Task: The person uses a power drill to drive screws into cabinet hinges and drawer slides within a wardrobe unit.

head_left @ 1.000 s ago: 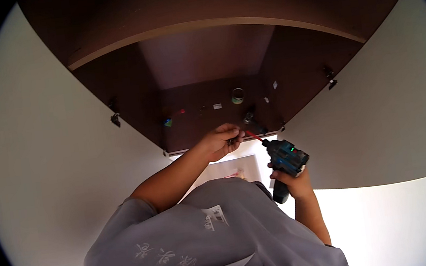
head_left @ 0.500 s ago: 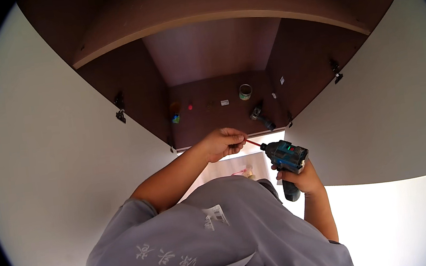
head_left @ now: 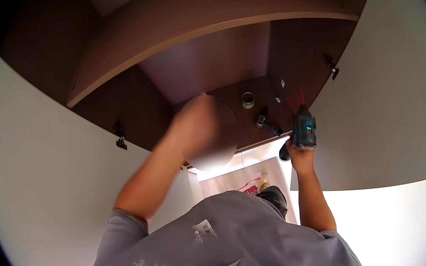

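My right hand (head_left: pixel 301 156) grips a teal and black cordless drill (head_left: pixel 304 130) by its handle. The drill stands over the right front edge of the dark brown cabinet, and its red bit (head_left: pixel 298 102) is smeared by motion. Over the left part of the cabinet floor is my left hand (head_left: pixel 196 127). It is so blurred that neither its fingers nor anything in them can be made out. A second, dark power tool (head_left: pixel 267 122) lies on the cabinet floor (head_left: pixel 248 136), left of the drill. Behind it sits a small round greenish tin or tape roll (head_left: pixel 248 100).
A curved-looking brown shelf (head_left: pixel 211 28) crosses above the hands. Pale doors, a left one (head_left: pixel 54 179) and a right one (head_left: pixel 377 123), flank the cabinet, with dark hinges (head_left: pixel 120 136) at their edges. Red and yellow items (head_left: pixel 254 186) lie low, near my body.
My left hand has left the red bit and swung up and left over the cabinet. My right hand has raised the drill and turned it from pointing left to pointing into the cabinet.
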